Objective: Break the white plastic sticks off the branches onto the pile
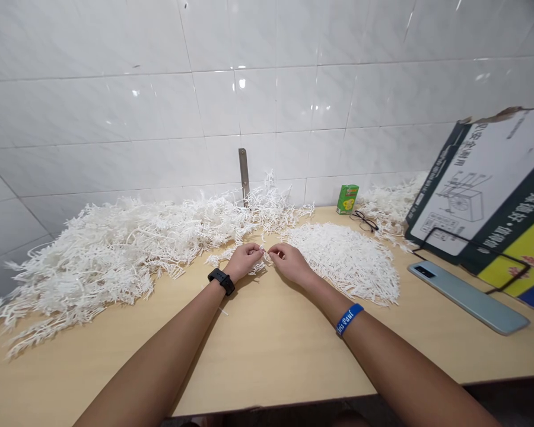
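White, spindly, thin-branched plastic piece [262, 248]: left hand [244, 261] fingers clamped on it; right hand [290, 263] fingers beside, grip unclear.

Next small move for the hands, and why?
Probably draw the right hand outward to pluck a bit off the small white sprig: the left hand pinches it, the right fingertips are close against it, and short white pieces lie heaped on the right.

Black left wristwatch [222, 282], blue right wristband [349, 319], white lettering [345, 322]
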Tool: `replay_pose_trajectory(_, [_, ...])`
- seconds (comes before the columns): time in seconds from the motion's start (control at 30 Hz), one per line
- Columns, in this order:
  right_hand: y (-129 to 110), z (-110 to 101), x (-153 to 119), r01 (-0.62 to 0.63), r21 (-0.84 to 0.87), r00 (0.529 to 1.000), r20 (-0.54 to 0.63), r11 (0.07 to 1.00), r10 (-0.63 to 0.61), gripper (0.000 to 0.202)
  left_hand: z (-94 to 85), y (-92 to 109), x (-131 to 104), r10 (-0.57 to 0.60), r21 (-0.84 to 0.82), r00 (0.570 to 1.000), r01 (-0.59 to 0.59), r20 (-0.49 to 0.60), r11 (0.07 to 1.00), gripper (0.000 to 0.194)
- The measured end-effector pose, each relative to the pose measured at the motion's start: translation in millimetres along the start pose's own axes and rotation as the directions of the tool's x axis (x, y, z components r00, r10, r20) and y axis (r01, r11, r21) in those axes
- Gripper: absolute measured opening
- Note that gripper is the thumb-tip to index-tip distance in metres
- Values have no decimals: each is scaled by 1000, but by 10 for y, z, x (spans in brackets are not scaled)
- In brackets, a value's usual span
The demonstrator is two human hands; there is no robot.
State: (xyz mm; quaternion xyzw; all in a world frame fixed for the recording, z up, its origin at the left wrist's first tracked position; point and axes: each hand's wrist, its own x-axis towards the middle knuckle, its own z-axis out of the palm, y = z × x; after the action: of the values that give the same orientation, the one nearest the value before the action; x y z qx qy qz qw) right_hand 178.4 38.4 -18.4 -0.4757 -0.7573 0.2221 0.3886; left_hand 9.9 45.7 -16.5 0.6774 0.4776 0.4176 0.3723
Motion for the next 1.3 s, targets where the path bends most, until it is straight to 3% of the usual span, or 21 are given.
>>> replay_pose_trajectory(0.2, [13, 18, 1, 7, -5, 1000, 22, 1000, -7, 19, 18, 13, -11, 14, 4, 999, -14, 39, 1000, 24])
replay_pose_trajectory(0.47, [3, 32, -19, -86, 58, 996, 29, 995, 84, 6, 33, 43, -30, 47, 6, 996, -47, 80, 999, 23])
replay_pose_trajectory(0.73, [15, 38, -15, -37, 99, 999, 4, 994, 37, 12, 27, 4, -13, 50, 12, 997, -51, 51, 999, 22])
replay_pose_trajectory(0.93, [54, 49, 2, 26, 1, 999, 31, 1000, -26, 16, 33, 15, -18, 57, 4, 996, -57, 63, 998, 21])
replay_pose_trajectory(1.1, [36, 49, -5, 5, -17, 1000, 25, 1000, -5, 5, 46, 30, -27, 62, -6, 995, -61, 80, 998, 21])
replay_pose_trajectory(1.3, [5, 28, -22, -64, -10, 998, 22, 998, 64, 14, 40, 27, -25, 58, 1, 996, -58, 72, 998, 20])
